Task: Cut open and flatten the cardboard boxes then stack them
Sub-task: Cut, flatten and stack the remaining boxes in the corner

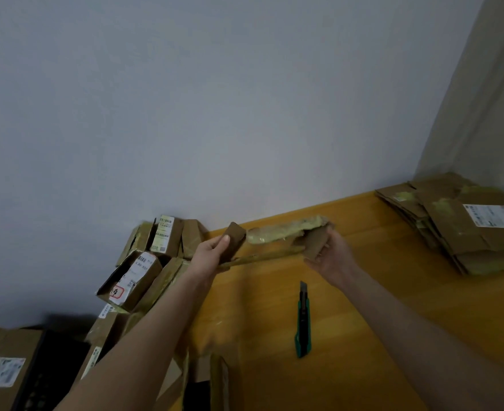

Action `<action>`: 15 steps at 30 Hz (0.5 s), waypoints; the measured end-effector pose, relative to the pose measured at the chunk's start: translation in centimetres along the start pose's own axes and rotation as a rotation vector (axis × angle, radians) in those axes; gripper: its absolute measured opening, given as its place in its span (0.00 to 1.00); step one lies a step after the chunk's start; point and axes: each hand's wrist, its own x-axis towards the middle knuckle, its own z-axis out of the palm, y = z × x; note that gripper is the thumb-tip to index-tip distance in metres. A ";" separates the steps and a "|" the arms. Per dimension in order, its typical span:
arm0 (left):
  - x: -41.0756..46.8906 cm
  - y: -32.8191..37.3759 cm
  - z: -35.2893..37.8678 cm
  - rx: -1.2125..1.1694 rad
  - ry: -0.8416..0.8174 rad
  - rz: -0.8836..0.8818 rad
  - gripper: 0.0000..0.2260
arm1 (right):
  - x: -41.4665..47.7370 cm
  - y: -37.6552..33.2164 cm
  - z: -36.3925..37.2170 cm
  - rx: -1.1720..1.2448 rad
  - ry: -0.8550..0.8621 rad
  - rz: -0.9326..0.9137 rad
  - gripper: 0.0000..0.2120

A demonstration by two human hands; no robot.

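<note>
Gripping taped box [286, 231] with left hand [212, 251] at one flap, right hand [332, 258] at other, above surface [393, 238]; utility knife [304, 321] flat on surface nearby; flattened stack [464, 232] far right.

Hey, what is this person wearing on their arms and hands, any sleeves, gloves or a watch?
Nothing shows. The left hand and right hand are ungloved, with no rings visible. The left forearm and right forearm are bare to the frame's edge: no sleeves, watch or bands.
</note>
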 end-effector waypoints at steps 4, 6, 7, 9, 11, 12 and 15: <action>0.3 -0.2 -1.3 0.076 -0.081 0.056 0.19 | 0.3 -0.7 -1.9 -0.036 -0.071 0.153 0.35; 0.4 -0.2 -1.4 0.056 -0.139 0.032 0.21 | 0.4 -0.5 -1.7 -0.203 0.046 0.164 0.28; 0.6 -0.4 -1.3 0.058 -0.160 0.033 0.22 | 0.6 -0.2 -1.7 -0.261 0.108 0.156 0.24; 0.9 -0.9 -1.1 0.077 -0.126 0.049 0.20 | 1.0 0.3 -1.6 -0.277 0.190 0.139 0.19; 1.3 -1.4 -1.1 0.085 0.024 0.070 0.16 | 1.1 0.7 -1.3 -0.206 0.204 0.139 0.14; 1.7 -1.5 -1.2 0.044 0.088 0.042 0.21 | 1.1 0.8 -1.2 -0.172 0.204 0.142 0.12; 2.4 -1.7 -1.8 -0.123 0.170 -0.209 0.32 | 1.2 1.5 -0.5 -0.136 0.167 0.142 0.11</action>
